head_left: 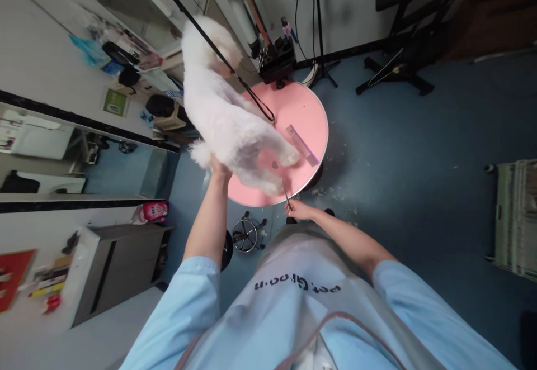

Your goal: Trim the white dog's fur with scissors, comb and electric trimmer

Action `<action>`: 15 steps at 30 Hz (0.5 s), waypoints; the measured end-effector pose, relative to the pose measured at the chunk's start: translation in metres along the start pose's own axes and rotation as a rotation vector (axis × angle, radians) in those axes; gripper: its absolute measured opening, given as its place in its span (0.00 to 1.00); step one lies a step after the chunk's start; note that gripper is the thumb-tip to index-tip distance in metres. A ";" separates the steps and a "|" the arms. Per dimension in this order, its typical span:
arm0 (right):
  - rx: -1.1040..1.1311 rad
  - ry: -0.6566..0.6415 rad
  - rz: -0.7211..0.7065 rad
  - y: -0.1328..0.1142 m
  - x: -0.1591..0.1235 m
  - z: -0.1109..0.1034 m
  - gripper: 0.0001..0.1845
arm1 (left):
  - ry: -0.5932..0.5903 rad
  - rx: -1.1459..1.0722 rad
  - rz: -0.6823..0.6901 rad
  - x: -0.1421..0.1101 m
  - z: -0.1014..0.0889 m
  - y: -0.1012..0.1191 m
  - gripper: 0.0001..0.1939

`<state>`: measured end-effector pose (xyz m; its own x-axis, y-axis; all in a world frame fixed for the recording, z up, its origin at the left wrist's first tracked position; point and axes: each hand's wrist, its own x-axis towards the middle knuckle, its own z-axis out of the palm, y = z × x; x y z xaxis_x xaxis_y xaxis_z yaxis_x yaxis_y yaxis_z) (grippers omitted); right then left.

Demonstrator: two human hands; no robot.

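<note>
A fluffy white dog [222, 107] stands on a round pink grooming table [310, 107], its rear toward me. My left hand [220, 167] grips the dog's hindquarters beside the tail [200, 153]; fur hides most of its fingers. In my right hand [298, 209], closed at the table's near edge, is a pair of scissors [287, 195]. The blades point up toward the dog's near hind paw [274, 184]. Right of the other hind paw lies a comb [302, 145] with a purple spine. A black leash [210, 40] runs down past the dog, its loop above the table.
A black tool holder [277, 60] stands at the table's far edge. Behind it rises a black stand [319, 29]. A wheeled stool base [244, 236] is below the table on the left. At far right stands a folded metal cage [518, 219]. Hair clippings dot the blue floor [390, 152].
</note>
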<state>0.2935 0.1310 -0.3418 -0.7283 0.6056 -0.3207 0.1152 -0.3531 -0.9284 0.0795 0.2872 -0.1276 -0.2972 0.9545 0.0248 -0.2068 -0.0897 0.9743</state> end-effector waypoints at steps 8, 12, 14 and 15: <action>-0.110 -0.134 0.049 -0.016 0.003 -0.038 0.13 | -0.027 0.019 0.006 0.002 -0.005 0.000 0.16; -0.005 -0.202 0.115 -0.019 0.002 -0.039 0.13 | -0.061 0.017 0.003 0.002 -0.006 0.002 0.20; 0.072 -0.209 0.154 -0.017 0.000 -0.032 0.15 | -0.071 0.013 0.013 0.002 -0.005 0.003 0.21; 0.107 -0.205 0.175 -0.014 0.000 -0.027 0.16 | -0.076 0.014 0.015 0.003 -0.004 0.004 0.21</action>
<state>0.3101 0.1552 -0.3334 -0.8261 0.3757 -0.4199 0.1876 -0.5193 -0.8337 0.0739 0.2884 -0.1250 -0.2283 0.9720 0.0555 -0.1899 -0.1004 0.9767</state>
